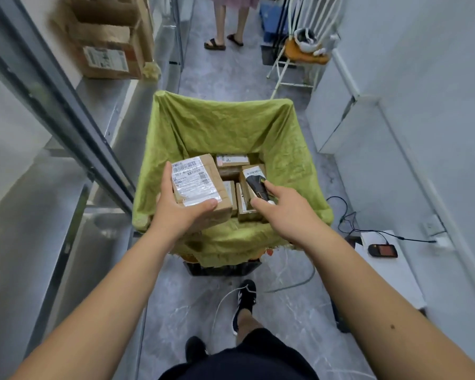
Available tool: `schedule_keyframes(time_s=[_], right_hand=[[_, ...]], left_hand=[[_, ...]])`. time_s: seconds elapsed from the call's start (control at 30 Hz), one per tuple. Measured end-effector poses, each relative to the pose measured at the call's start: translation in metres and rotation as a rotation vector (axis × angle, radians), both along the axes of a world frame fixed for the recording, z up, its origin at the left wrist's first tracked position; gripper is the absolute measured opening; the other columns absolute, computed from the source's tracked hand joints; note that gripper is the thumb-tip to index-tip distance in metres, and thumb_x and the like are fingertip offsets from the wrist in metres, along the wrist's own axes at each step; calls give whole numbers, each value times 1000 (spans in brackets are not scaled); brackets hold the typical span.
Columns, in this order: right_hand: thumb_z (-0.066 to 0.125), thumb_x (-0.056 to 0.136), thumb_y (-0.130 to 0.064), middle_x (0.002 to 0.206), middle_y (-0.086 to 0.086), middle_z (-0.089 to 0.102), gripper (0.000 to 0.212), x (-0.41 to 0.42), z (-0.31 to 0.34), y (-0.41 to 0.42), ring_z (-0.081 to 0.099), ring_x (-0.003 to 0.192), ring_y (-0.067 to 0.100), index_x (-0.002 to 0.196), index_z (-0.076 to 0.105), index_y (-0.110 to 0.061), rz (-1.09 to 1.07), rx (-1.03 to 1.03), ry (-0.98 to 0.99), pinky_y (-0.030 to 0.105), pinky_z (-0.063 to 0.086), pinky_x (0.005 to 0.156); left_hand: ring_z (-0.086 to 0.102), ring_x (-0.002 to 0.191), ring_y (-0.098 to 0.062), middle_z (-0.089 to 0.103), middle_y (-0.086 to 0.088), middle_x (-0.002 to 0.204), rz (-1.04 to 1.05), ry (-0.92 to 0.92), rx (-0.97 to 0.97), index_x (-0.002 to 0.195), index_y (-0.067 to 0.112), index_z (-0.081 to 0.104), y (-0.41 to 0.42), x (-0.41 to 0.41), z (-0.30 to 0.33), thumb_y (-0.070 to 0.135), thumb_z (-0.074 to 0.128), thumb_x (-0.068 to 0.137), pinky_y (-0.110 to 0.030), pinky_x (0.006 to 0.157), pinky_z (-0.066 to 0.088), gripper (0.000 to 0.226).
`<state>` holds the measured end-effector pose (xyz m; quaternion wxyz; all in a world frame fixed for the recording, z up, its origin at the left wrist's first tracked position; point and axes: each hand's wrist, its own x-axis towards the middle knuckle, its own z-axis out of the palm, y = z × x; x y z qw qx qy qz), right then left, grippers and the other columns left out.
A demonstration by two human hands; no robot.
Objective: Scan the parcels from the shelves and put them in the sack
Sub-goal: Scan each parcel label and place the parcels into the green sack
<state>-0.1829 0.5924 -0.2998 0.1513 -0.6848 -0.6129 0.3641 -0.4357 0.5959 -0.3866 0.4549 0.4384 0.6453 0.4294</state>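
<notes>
Centre frame, our left hand [176,207] grips the parcel [199,187] label-up over the sack [291,149], so the barcode faces the scanner [258,187]; our right hand [283,212] is curled round the scanner, aiming. More parcels lie below.

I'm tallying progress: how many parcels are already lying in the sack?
4 visible in the green sack: one at the back, one under the scanner, two nearer. The held parcel may hide more.
</notes>
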Motion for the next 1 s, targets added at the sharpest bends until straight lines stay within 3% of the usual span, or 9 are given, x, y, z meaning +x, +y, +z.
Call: schedule_keyframes(time_s=[0.07, 0.17, 0.33, 0.47, 0.57, 0.7, 0.87, 1.0], right_hand=[[62, 96, -52, 154, -5, 51, 71, 3, -8, 23, 54, 132, 19, 159, 40, -27, 17, -20, -27, 24, 36, 89], [60, 95, -54, 156, -4, 50, 72, 13, -28, 58, 51, 137, 22, 159, 39, -27, 55, -65, -59, 28, 37, 93], [55, 93, -56, 137, 5, 61, 64, 31, -66, 111, 56, 121, 28, 152, 44, -35, 133, -153, -157, 39, 50, 91], [54, 93, -60, 127, 11, 57, 58, 34, -89, 141, 53, 96, 29, 146, 45, -38, 156, -227, -190, 39, 46, 77], [51, 92, -62, 115, 7, 55, 55, 36, -102, 155, 49, 93, 26, 142, 46, -39, 131, -281, -200, 40, 46, 75], [55, 92, -59, 125, 6, 63, 58, 35, -117, 166, 58, 101, 26, 144, 49, -34, 95, -370, -147, 41, 54, 85], [58, 92, -57, 130, 5, 65, 58, 27, -127, 175, 61, 107, 26, 142, 53, -27, -11, -401, -134, 42, 53, 89], [62, 92, -56, 147, 2, 58, 71, 26, -132, 174, 55, 130, 25, 155, 44, -28, -93, -422, -107, 42, 48, 105]], left_hand=[[47, 138, -11, 41, 12, 157, -4, -20, -39, 154, 65, 7, 19, 7, -8, 56, 101, 45, -36, 112, 42, 145], [41, 145, -11, 41, 14, 158, 7, 2, -82, 160, 54, 7, 48, 19, -20, 53, 100, 47, -44, 122, 37, 147], [41, 146, -12, 39, 8, 161, -3, 95, -198, 162, 50, 7, 90, 38, -41, 57, 98, 43, -44, 123, 35, 151], [44, 144, -13, 40, 4, 159, -55, 168, -298, 162, 51, 11, 118, 44, -63, 58, 97, 40, -42, 124, 35, 150], [42, 143, -17, 37, 3, 160, -100, 211, -410, 159, 58, 11, 134, 41, -81, 61, 97, 38, -38, 120, 35, 149], [41, 145, -17, 40, 3, 159, -146, 191, -489, 160, 56, 9, 158, 42, -115, 61, 98, 39, -42, 123, 33, 150], [44, 143, -15, 41, 12, 160, -218, -23, -595, 164, 47, 7, 188, 61, -161, 57, 99, 48, -44, 120, 39, 149], [41, 134, -8, 42, 9, 161, -195, -74, -583, 165, 43, 5, 211, 70, -193, 43, 101, 61, -30, 108, 36, 141]])
